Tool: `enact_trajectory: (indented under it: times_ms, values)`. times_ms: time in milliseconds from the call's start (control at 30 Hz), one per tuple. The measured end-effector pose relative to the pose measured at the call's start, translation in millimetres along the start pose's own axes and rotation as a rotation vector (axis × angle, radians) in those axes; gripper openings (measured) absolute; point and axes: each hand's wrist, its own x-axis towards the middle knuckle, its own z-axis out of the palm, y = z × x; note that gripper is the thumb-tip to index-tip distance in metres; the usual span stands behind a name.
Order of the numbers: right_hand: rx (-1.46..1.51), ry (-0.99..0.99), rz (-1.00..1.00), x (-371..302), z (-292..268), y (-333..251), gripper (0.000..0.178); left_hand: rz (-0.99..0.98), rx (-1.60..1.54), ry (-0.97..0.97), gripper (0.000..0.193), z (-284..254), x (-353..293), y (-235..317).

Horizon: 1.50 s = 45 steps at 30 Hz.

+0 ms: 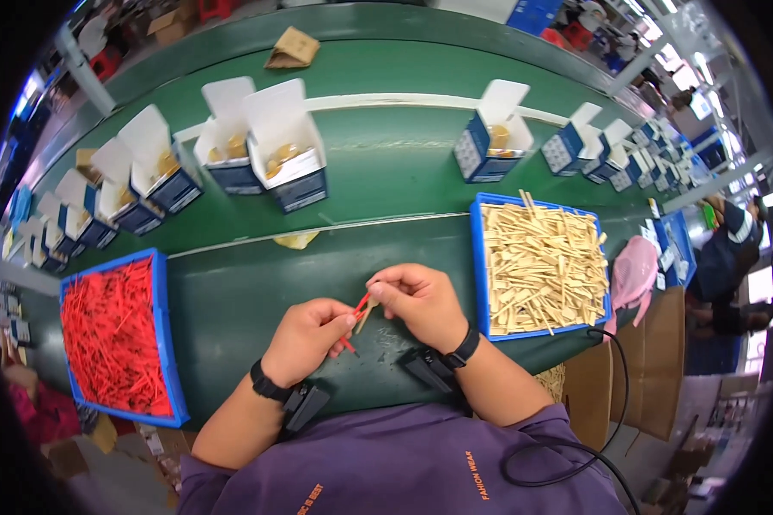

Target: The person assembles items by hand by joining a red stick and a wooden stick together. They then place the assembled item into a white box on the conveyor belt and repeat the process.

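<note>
Two small parts met between the hands at the middle of the green table (258,292): a thin red stick (358,311) and a pale wooden piece (368,314), which touched each other at the fingertips. The left hand (307,339) was closed in a pinch on the lower part of the red stick, and the right hand (421,302) pinched the upper end together with the wooden piece. Both hands were pressed together at the fingers, not spread.

To do this joining well, I think the two parts should be held close to their meeting point, so the thin stick does not bend, and the ends should be kept in one line.

On the left stood a blue tray (165,343) full of red sticks, and on the right another blue tray (479,275) full of pale wooden pieces, both near the hands. Further away, on the green belt (386,163), open white and blue boxes (288,154) stood in a row. A black cable (610,403) hung at the right edge.
</note>
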Motion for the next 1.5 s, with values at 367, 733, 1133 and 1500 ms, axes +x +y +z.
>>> enact_trajectory:
  times_ms: [367,733,1133,1500]
  values:
    - [-0.854,0.772,-0.559,52.8,-112.8,-129.2,0.016,0.05,-0.06,0.018,0.014,-6.7,11.7,-2.9]
    - [-1.218,0.543,-0.492,141.0,-149.9,-114.2,0.018,0.087,-0.18,0.03,0.014,-5.1,13.7,-10.9]
    - [-1.239,0.526,-0.548,128.0,-164.6,-107.7,0.017,0.111,-0.114,0.056,0.013,-0.1,22.8,8.2]
    - [-1.18,0.395,-0.618,140.0,-168.1,-106.3,0.012,0.144,-0.122,0.08,0.014,2.6,23.2,2.6]
